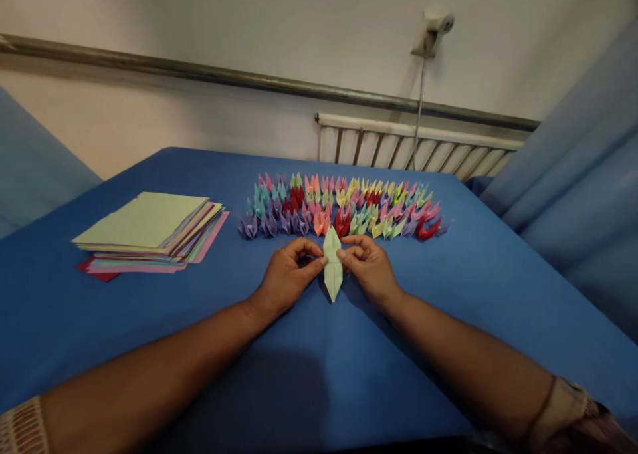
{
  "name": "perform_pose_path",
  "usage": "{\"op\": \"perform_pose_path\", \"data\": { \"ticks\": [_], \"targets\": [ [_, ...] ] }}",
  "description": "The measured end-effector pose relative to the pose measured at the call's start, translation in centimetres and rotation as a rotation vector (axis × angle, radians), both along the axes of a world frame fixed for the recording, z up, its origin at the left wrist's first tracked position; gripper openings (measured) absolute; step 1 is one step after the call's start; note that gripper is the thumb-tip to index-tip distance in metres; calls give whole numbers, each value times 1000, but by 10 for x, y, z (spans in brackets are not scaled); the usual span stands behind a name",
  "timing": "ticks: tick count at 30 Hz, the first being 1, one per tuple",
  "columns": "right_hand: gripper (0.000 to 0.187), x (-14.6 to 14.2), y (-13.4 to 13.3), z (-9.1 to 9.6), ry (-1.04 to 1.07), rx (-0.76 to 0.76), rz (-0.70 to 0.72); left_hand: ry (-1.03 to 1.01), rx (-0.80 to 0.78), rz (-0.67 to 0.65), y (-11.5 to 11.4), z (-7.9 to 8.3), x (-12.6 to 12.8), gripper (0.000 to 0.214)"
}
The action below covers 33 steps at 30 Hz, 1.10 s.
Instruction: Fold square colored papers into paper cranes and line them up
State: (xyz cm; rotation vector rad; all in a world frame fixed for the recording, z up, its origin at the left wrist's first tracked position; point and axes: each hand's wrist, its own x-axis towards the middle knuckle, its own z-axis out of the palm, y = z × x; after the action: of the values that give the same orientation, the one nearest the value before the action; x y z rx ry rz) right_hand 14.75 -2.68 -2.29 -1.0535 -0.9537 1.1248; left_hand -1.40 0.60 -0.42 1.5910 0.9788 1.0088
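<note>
A pale green folded paper [333,278], long and pointed at both ends with a crease across its middle, is held upright between my two hands. My left hand [289,271] pinches its left edge between thumb and fingers. On the opposite edge, my right hand [371,268] grips it the same way, thumb on the near face. Just beyond the fingers stand rows of folded paper cranes [341,221] in many colours. The fingertips behind the paper are partly hidden.
To the left lies a stack of coloured paper sheets [144,218], pale yellow-green on top. A blue cloth covers the table [259,401]. Behind it are a radiator [383,127], a metal rail [224,75] and a wall socket [429,35] with a cord. Blue curtains [583,148] hang on the right.
</note>
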Motion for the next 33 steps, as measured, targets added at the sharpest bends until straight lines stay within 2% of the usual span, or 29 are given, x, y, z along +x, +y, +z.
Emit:
{"op": "perform_pose_path", "data": {
  "ticks": [4, 8, 12, 15, 20, 24, 27, 29, 31, 33],
  "targets": [
    [30, 0, 0, 1, -35, -48, 46, 6, 20, 13, 3, -1, -1, 15],
    [28, -2, -3, 0, -125, 59, -32, 44, -29, -29, 2, -2, 0, 16],
    [18, -4, -10, 0, -369, 188, -121, 60, -33, -62, -4, -1, 1, 22],
    [10, -2, -15, 3, -591, 303, -130, 55, 4, -71, -7, 1, 1, 25],
    [19, 0, -23, 14, -805, 439, -51, 5, -51, -142, -4, 2, 1, 24],
    [17, -1, -21, 10, -760, 429, 4, -34, -123, -114, 0, 2, 1, 21],
    [8, -1, -15, 0, -598, 314, -81, -77, -187, -96, 0, 2, 2, 18],
    [13, -2, -12, -5, -520, 248, -132, -123, -255, -87, -1, 3, 2, 19],
    [13, -2, -10, -6, -519, 247, -148, -189, -323, -107, -1, 2, 2, 20],
    [9, -1, -11, -3, -575, 307, -152, -246, -375, -130, 0, 0, 2, 21]
  ]
}}
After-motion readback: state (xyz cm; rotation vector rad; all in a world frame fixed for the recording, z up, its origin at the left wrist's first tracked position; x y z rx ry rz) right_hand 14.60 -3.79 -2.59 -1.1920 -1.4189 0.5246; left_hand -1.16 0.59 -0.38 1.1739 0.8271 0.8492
